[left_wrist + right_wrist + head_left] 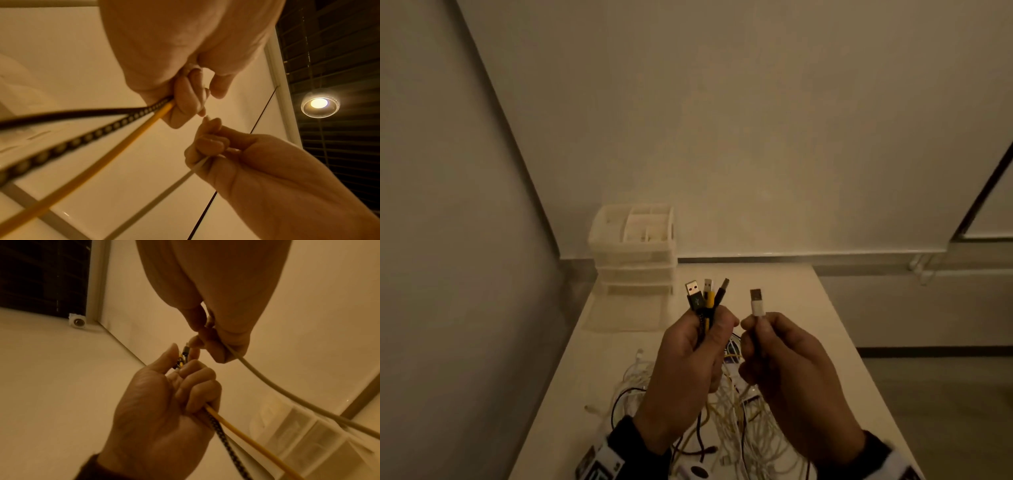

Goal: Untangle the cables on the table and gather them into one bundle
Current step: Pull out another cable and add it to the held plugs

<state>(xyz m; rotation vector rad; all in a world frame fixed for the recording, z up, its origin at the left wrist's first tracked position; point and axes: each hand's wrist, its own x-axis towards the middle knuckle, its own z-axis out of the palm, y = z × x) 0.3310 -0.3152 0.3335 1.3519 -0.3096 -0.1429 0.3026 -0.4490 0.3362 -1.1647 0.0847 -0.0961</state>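
Note:
My left hand [695, 346] is raised above the table and grips three cables with their USB plugs pointing up: a black braided one [695, 297], a yellow one [709, 295] and a dark one [722, 291]. Just to its right, my right hand [763, 342] pinches a white cable [757, 305] below its upright USB plug. The two hands are close, fingertips nearly meeting. In the left wrist view the braided cable [86, 138] and yellow cable [123, 146] trail from my left hand's fingers [185, 100]. The right wrist view shows the white cable [267, 386] leaving my right hand. A tangle of white, black and yellow cables [726, 421] lies on the table [825, 325] under both hands.
A stack of translucent plastic drawer organisers [633, 250] stands at the table's far left corner by the wall. The table's right edge drops to the floor [928, 394]. A ceiling lamp [319, 104] and window blinds show in the left wrist view.

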